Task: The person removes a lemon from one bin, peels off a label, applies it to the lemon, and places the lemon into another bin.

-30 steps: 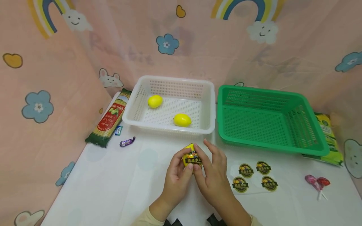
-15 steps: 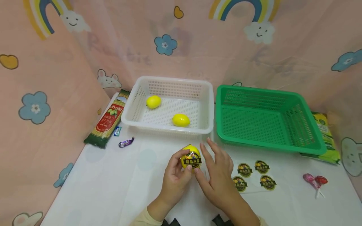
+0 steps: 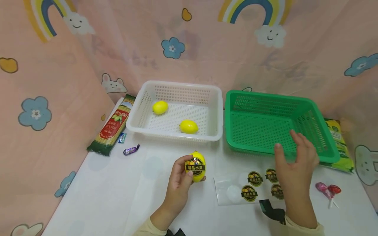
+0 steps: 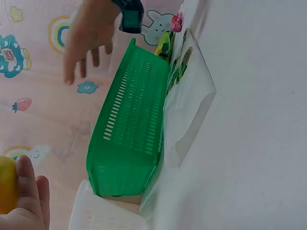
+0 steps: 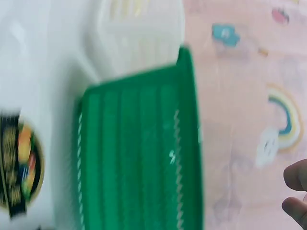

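My left hand (image 3: 179,183) grips a yellow lemon (image 3: 200,160), thumb in front and fingers behind. On the lemon's face sits a round black-and-gold sticker (image 3: 195,167) with Chinese lettering. In the left wrist view only part of the lemon (image 4: 6,184) shows at the left edge. My right hand (image 3: 299,167) is raised near the front of the green basket (image 3: 277,152), fingers spread, holding nothing. Below it lies a clear sticker sheet (image 3: 230,196) with several round stickers, some partly hidden by the hand. Two more lemons (image 3: 189,127) lie apart in the white basket (image 3: 174,134).
A spaghetti pack (image 3: 113,126) leans by the white basket, with a small blue packet (image 3: 122,138) and a purple wrapped candy (image 3: 131,149) beside it. At the right are two lollipops (image 3: 327,190) and a yellow-green bag (image 3: 339,141) partly under the green basket.
My right hand has left the lemon and moved right, over the sticker sheet toward the green basket. The left hand keeps the lemon, shifted slightly left, its sticker now fully visible.
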{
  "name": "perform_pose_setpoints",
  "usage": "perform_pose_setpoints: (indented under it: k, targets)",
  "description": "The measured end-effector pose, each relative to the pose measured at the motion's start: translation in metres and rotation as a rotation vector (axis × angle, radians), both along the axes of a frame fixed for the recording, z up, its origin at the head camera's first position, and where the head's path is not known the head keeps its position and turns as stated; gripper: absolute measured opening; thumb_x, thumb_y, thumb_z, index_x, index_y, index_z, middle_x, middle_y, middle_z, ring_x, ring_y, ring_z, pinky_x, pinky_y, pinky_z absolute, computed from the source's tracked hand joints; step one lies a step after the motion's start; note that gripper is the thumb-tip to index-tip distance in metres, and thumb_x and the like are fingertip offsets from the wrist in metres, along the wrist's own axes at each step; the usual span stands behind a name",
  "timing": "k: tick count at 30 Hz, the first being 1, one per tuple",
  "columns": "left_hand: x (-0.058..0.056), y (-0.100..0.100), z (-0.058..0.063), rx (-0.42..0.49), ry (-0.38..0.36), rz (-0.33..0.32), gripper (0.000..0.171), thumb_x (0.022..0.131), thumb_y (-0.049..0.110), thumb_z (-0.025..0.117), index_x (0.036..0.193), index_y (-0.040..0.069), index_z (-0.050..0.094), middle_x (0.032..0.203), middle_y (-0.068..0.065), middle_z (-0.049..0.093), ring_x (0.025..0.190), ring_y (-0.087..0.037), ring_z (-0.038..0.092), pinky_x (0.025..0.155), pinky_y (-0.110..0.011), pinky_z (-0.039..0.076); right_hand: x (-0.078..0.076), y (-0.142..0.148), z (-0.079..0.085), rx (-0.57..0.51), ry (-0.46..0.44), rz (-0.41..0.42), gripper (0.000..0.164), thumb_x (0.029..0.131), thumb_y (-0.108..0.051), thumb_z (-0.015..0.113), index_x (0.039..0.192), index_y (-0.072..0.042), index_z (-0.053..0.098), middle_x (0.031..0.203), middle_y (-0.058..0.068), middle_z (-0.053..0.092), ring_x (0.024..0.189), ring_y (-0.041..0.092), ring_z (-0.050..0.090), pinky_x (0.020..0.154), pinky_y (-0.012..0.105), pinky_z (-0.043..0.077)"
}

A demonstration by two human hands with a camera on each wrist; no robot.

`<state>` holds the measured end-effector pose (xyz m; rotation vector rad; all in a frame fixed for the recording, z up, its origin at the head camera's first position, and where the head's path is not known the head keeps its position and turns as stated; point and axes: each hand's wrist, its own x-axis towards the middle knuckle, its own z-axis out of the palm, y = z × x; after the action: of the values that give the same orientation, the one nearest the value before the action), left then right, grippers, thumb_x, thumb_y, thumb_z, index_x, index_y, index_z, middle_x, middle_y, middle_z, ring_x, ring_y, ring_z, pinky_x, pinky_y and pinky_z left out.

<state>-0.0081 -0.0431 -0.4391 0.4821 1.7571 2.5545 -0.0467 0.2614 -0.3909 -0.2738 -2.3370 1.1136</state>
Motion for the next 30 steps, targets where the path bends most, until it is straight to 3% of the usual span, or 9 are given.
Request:
perform_pose_setpoints:
  k: [4, 8, 13, 19, 24, 30]
  targets:
    - [-0.002, 0.0, 0.0, -0.002, -0.007, -0.002, 0.039, 0.11, 0.003, 0.041, 0.148, -0.002, 0.036, 0.157, -0.018, 0.044, 0.12, -0.023, 0.062, 0.094, -0.041, 0.06, -0.005, 0.027, -0.012, -0.019, -0.104, -0.117, 0.055, 0.104, -0.027, 0.068, 0.157, -0.022, 0.054, 0.165, 0.008, 0.036, 0.149, 0.034, 0.017, 0.112, 0.067, 0.023]
    - [-0.003, 0.002, 0.0, 0.026, -0.034, -0.016, 0.037, 0.111, 0.006, 0.04, 0.148, 0.005, 0.041, 0.154, -0.016, 0.046, 0.12, -0.024, 0.061, 0.096, -0.041, 0.059, -0.007, 0.041, -0.023, -0.011, -0.186, -0.154, 0.051, 0.104, -0.033, 0.068, 0.152, -0.017, 0.06, 0.16, 0.015, 0.04, 0.146, 0.038, 0.02, 0.108, 0.067, 0.024]
    - [-0.006, 0.005, -0.001, 0.056, -0.087, -0.03, 0.038, 0.111, 0.008, 0.042, 0.149, 0.009, 0.041, 0.153, -0.019, 0.044, 0.121, -0.027, 0.061, 0.097, -0.04, 0.058, -0.008, 0.046, -0.035, 0.014, -0.155, -0.169, 0.039, 0.1, -0.029, 0.076, 0.131, -0.006, 0.073, 0.143, 0.019, 0.051, 0.142, 0.041, 0.026, 0.106, 0.064, 0.028]
    - [-0.016, 0.02, 0.003, 0.077, -0.221, -0.099, 0.047, 0.108, 0.005, 0.047, 0.153, 0.004, 0.033, 0.153, -0.02, 0.042, 0.124, -0.028, 0.058, 0.1, -0.042, 0.057, -0.009, 0.047, -0.04, 0.018, -0.157, -0.216, 0.034, 0.098, -0.03, 0.079, 0.115, -0.001, 0.079, 0.133, 0.016, 0.059, 0.145, 0.036, 0.029, 0.103, 0.061, 0.034]
    - [-0.041, 0.043, 0.018, 0.042, -0.227, -0.172, 0.048, 0.107, 0.004, 0.052, 0.153, 0.006, 0.035, 0.153, -0.018, 0.042, 0.126, -0.026, 0.058, 0.1, -0.038, 0.056, -0.009, 0.046, -0.039, 0.021, -0.138, -0.221, 0.032, 0.096, -0.029, 0.081, 0.113, -0.001, 0.08, 0.129, 0.016, 0.062, 0.144, 0.037, 0.032, 0.109, 0.06, 0.032]
    - [-0.092, 0.087, 0.049, -0.073, -0.113, -0.212, 0.046, 0.106, 0.005, 0.059, 0.151, 0.008, 0.047, 0.147, -0.014, 0.05, 0.124, -0.025, 0.062, 0.099, -0.034, 0.056, -0.01, 0.046, -0.037, 0.018, -0.146, -0.211, 0.032, 0.097, -0.029, 0.08, 0.112, -0.001, 0.08, 0.128, 0.017, 0.063, 0.143, 0.038, 0.032, 0.111, 0.061, 0.03]
